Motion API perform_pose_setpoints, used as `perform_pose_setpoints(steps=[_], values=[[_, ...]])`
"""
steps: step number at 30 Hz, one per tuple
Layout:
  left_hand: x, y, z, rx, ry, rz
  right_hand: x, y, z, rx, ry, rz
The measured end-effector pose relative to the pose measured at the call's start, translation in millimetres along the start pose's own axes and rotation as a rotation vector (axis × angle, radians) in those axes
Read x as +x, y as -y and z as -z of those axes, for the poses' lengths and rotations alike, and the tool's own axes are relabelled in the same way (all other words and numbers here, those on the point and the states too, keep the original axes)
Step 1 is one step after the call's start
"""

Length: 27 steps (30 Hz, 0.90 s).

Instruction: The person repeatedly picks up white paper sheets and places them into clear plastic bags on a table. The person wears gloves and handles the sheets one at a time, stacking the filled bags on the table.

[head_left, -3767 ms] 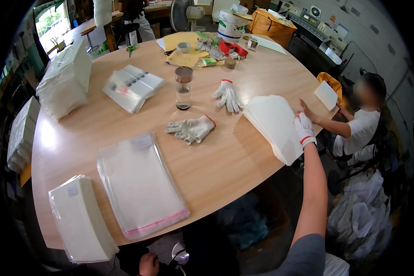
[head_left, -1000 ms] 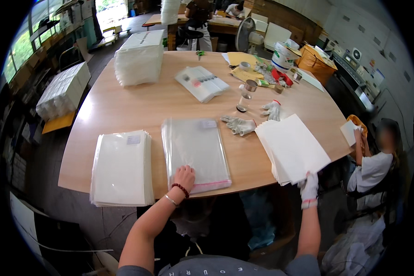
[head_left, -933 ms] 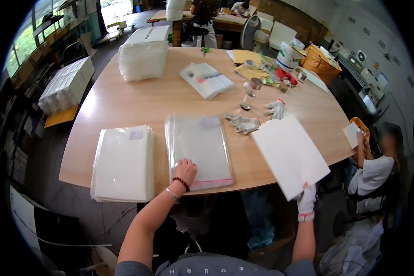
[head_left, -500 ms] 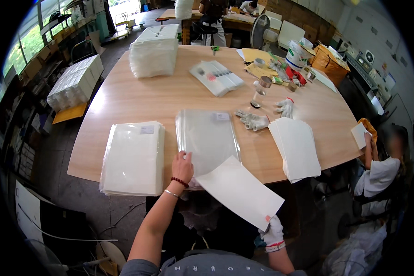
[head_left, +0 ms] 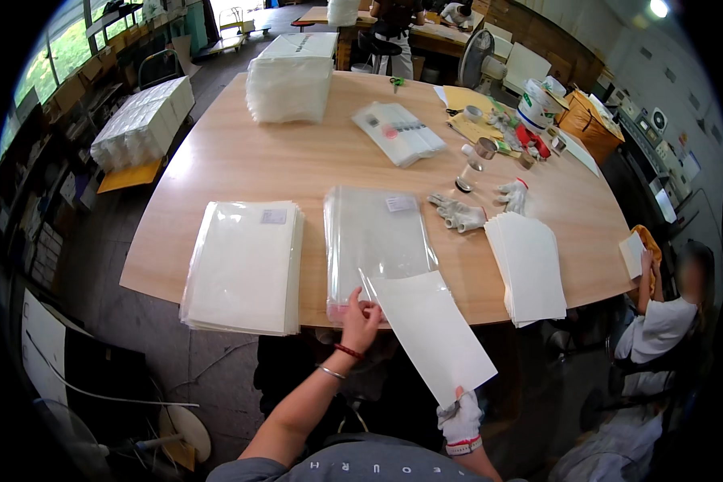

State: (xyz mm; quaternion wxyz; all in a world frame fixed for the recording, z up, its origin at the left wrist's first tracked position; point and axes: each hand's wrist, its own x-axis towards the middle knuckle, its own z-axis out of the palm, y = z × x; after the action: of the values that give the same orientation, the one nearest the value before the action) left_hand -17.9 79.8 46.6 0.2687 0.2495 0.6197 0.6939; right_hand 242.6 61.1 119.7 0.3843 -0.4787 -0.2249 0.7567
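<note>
A pile of clear plastic sleeves (head_left: 377, 233) with a small label lies at the table's near edge. My bare left hand (head_left: 361, 324), wearing a red bead bracelet and a silver bangle, is at the pile's near end, fingers curled on the top sleeve's lifted edge. My right hand (head_left: 459, 418), in a white glove that leaves some fingertips bare, grips the near corner of a white sheet (head_left: 438, 333). The sheet's far end overlaps the sleeve's near end; whether it is inside I cannot tell. Left of it lies a stack of filled sleeves (head_left: 241, 265).
Right of the sleeves are a stack of white sheets (head_left: 526, 269) and white work gloves (head_left: 458, 214). Farther back stand a tall plastic-wrapped pile (head_left: 291, 80), a flat bundle (head_left: 400, 135), tape rolls and a white bucket (head_left: 536, 104). A person (head_left: 659, 301) sits at the right.
My left hand has moved right along the sleeves' near end, its fingers now at the lifted edge. The white sheet has turned more upright, its far end over the sleeve. The view has shifted slightly.
</note>
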Motion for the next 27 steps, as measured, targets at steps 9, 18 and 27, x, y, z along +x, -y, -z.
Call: perform_pose_setpoints(steps=[9, 18, 27], values=[[-52, 92, -49, -0.402, 0.336, 0.357, 2, -9, -25, -0.036, 0.096, -0.184], [-67, 90, -4, -0.213, 0.377, 0.421, 122, -64, -76, 0.108, 0.272, -0.271], [-72, 43, 68, -0.266, 0.155, 0.630, 95, -40, -74, -0.920, 0.576, 0.216]])
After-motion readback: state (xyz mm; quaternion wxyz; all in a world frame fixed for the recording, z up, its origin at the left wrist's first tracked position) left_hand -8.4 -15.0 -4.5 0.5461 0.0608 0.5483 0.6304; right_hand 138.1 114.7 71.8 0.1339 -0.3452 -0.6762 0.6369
